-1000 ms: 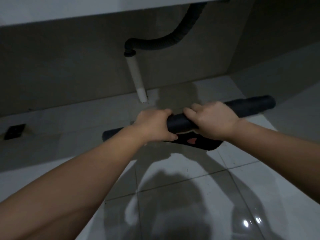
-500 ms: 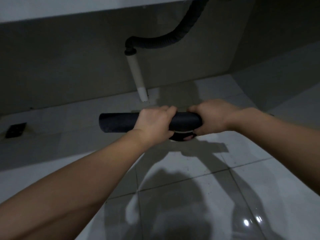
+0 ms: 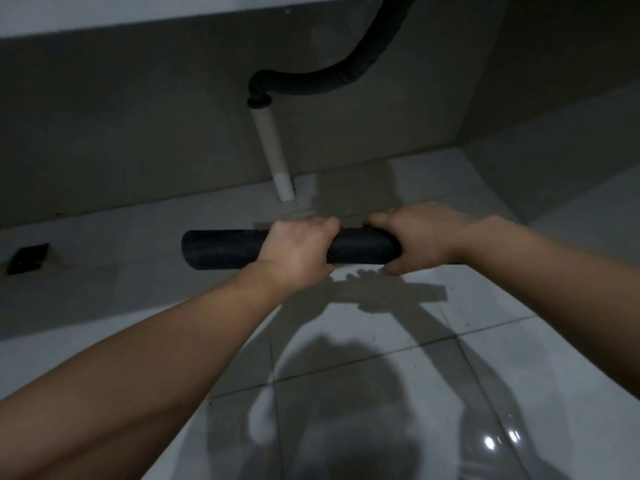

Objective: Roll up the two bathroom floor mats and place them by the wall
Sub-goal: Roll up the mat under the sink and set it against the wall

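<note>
A dark floor mat [image 3: 225, 250], rolled into a tight tube, lies level just above the white tiled floor. My left hand [image 3: 298, 249] wraps over its middle. My right hand [image 3: 420, 237] grips its right end, hiding that end. The roll's left end sticks out free toward the left. Only this one mat is in view. The grey wall [image 3: 138, 133] stands a short way behind the roll.
A white drain pipe [image 3: 273, 154] with a black corrugated hose [image 3: 329, 81] comes down the wall right behind the roll. A dark floor drain [image 3: 27, 258] sits at the far left. A second wall [image 3: 571, 150] closes the right side. Glossy tiles [image 3: 346, 393] lie in front.
The roll has shifted left and levelled out, and its loose flap with the red mark is no longer showing. My right hand has slid to the roll's right end.
</note>
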Demonstrator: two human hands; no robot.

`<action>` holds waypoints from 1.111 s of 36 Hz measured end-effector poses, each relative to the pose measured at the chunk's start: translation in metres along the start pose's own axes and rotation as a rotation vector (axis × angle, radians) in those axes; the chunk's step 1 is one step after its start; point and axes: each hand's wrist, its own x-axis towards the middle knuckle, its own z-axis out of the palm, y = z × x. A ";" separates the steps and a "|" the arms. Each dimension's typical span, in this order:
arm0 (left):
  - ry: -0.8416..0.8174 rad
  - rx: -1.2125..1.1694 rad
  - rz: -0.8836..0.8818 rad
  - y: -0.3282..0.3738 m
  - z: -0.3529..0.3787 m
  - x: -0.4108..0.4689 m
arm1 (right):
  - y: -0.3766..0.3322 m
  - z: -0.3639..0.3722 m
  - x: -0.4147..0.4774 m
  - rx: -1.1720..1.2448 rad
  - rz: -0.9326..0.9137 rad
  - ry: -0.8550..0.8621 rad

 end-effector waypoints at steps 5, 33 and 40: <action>0.016 -0.019 -0.013 0.004 0.001 0.000 | 0.001 -0.001 -0.001 0.095 0.044 0.013; -0.172 -0.188 -0.055 0.008 0.004 0.011 | 0.007 0.024 -0.008 -0.372 -0.092 0.351; -0.230 -0.296 -0.095 0.013 0.008 0.012 | 0.001 0.034 -0.015 -0.411 -0.113 0.446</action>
